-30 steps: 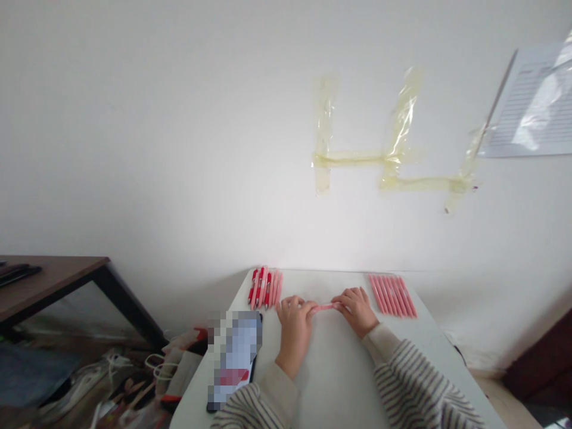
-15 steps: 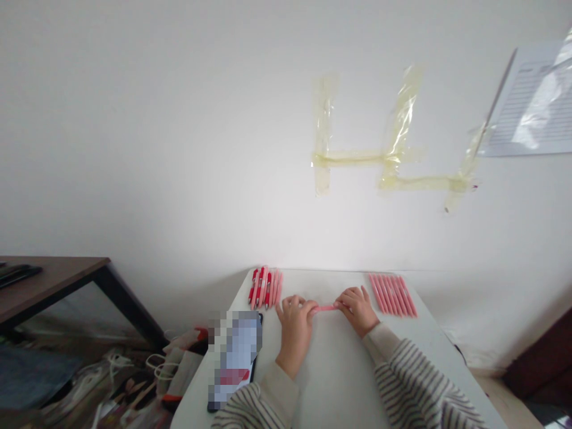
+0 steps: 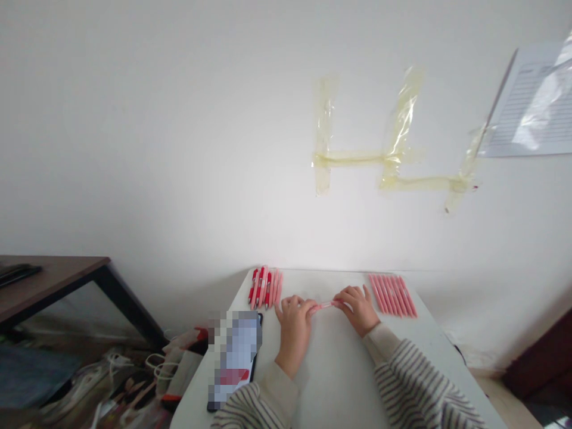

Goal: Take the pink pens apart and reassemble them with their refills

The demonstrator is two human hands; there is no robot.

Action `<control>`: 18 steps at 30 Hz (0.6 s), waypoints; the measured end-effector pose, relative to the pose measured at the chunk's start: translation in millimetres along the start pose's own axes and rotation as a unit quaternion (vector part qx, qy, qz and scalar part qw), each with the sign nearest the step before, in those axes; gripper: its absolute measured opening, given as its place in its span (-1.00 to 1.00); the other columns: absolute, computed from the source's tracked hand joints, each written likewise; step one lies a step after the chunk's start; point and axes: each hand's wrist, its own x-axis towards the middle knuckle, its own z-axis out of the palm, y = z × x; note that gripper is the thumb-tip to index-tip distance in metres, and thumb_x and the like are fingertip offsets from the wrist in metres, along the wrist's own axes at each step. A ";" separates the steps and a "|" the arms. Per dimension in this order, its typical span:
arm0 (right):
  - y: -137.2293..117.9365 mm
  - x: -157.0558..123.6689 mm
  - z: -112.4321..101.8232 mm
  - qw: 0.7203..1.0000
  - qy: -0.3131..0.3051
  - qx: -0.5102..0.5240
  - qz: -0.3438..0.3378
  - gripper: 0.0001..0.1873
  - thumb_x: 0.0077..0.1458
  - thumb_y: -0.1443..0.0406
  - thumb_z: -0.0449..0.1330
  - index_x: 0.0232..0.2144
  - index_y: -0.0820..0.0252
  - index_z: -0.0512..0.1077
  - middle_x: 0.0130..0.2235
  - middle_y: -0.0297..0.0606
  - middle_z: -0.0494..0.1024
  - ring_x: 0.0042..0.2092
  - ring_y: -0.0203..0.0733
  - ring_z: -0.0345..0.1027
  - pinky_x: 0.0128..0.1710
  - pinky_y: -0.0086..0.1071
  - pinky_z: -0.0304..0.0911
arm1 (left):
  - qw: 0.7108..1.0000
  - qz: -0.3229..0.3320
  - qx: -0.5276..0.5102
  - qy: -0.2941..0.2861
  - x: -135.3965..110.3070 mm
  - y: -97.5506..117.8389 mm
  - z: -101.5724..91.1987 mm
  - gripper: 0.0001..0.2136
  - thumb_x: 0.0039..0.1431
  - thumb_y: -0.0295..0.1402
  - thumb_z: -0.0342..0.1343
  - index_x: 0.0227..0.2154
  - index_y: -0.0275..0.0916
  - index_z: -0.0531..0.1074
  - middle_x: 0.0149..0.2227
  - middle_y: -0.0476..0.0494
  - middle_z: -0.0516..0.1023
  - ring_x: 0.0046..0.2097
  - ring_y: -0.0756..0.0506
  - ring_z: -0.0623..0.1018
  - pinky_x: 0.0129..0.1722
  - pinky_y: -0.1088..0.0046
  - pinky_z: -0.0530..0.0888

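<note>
At the table (image 3: pixel 339 369) before me, left hand (image 3: pixel 295 319) and right hand (image 3: pixel 357 311) pinch a pen (image 3: pixel 325 304) near either end, between mixed pens (image 3: pixel 266 287) and pink pens (image 3: pixel 393 295); a slackened pinch might let it roll loose.

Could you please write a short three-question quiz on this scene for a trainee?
1. True or false: the left hand and the right hand both hold the pink pen.

2. Which of these lies on the table?
a) a cup
b) a phone
c) a pair of scissors

3. Fill in: the row of pens on the right is all pink, while the pen group on the left mixes pink and ____ pens.

Key: 1. True; 2. b; 3. red
</note>
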 end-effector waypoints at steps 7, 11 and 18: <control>11.1 1.3 3.3 0.999 -0.031 0.011 -0.003 -0.75 0.26 0.12 0.13 -0.04 -0.11 0.46 -0.12 -0.26 0.57 0.03 -0.04 0.35 0.27 0.28 -0.16 | 1.000 0.000 0.000 0.009 -0.3 0.9 -0.2 -0.79 0.30 -0.22 0.03 -0.25 0.10 0.59 -0.21 -0.05 0.49 -0.07 -0.15 0.33 0.08 0.13 0.17; 12.2 1.1 2.4 0.999 -0.031 -0.003 -0.005 -0.76 0.22 0.27 0.13 -0.07 -0.10 0.46 -0.11 -0.28 0.57 0.04 -0.05 0.33 0.29 0.26 -0.19 | 1.000 0.000 -0.004 0.006 -0.3 -0.2 1.2 -0.79 0.29 -0.21 0.03 -0.23 0.12 0.59 -0.21 -0.05 0.50 -0.07 -0.15 0.32 0.09 0.10 0.16; 11.2 -0.8 4.3 1.000 0.001 -0.023 -0.007 -0.80 0.27 0.15 0.14 -0.12 -0.18 0.53 -0.16 -0.28 0.57 0.01 -0.03 0.33 0.25 0.27 -0.12 | 1.000 0.001 -0.017 0.008 -0.4 -1.9 0.3 -0.78 0.30 -0.26 0.02 -0.22 0.08 0.60 -0.19 -0.07 0.49 -0.06 -0.16 0.31 0.11 0.07 0.15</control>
